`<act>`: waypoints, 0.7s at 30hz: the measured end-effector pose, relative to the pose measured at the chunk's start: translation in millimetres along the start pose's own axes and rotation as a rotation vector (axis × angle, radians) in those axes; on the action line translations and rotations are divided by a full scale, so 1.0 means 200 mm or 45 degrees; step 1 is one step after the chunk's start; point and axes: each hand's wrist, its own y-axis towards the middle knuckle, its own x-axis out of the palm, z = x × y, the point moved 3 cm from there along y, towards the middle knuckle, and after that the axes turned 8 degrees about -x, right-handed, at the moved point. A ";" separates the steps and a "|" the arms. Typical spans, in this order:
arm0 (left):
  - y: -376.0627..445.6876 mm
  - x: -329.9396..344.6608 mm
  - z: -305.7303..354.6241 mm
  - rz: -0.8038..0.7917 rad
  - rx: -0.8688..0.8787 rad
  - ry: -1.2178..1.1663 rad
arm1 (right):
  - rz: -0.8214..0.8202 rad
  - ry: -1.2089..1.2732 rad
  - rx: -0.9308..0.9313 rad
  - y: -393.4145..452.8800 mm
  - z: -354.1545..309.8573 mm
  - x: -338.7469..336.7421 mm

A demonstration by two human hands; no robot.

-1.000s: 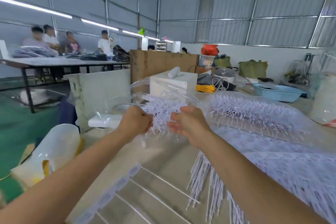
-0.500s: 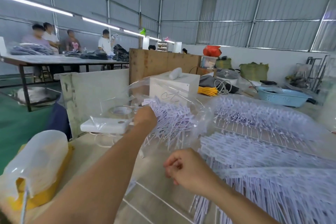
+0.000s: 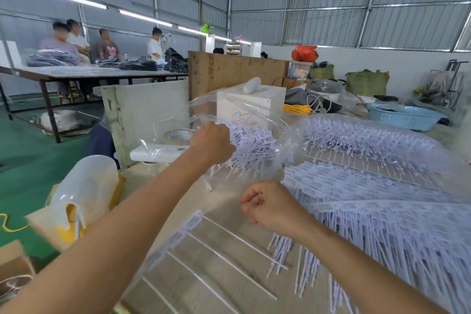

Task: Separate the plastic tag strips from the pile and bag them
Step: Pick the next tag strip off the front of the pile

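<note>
A clear plastic bag (image 3: 257, 120) hangs above the table, partly filled with white tag strips (image 3: 254, 148). My left hand (image 3: 212, 144) grips the bag's left edge and holds it up. My right hand (image 3: 267, 202) is lower and nearer to me, fingers curled in a fist; whether it pinches the bag's film I cannot tell. A big pile of white tag strips (image 3: 382, 211) spreads over the right side of the table. Another filled clear bag (image 3: 369, 140) lies behind the pile. One loose strip comb (image 3: 193, 237) lies flat in front of me.
A white box (image 3: 251, 107) stands behind the bag, a tape roll (image 3: 178, 135) to its left. A translucent jug (image 3: 86, 188) and cardboard sit at the left table edge. A blue basin (image 3: 405, 116) is far right. People work at a distant table (image 3: 76, 72).
My right hand let go of the bundle at the bag and dropped toward me, closing into a fist. The left hand stayed up, holding the bag with the strips inside.
</note>
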 end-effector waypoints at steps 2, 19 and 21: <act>-0.18 -0.01 -0.06 -0.237 0.114 0.064 | -0.070 -0.152 -0.012 -0.05 -0.01 0.02; -0.61 -0.27 -0.06 -0.013 0.089 -0.227 | 0.215 0.159 -0.013 -0.33 -0.20 -0.09; -0.62 -0.36 0.12 0.079 0.240 -0.313 | 0.214 0.351 0.043 -0.40 -0.23 -0.23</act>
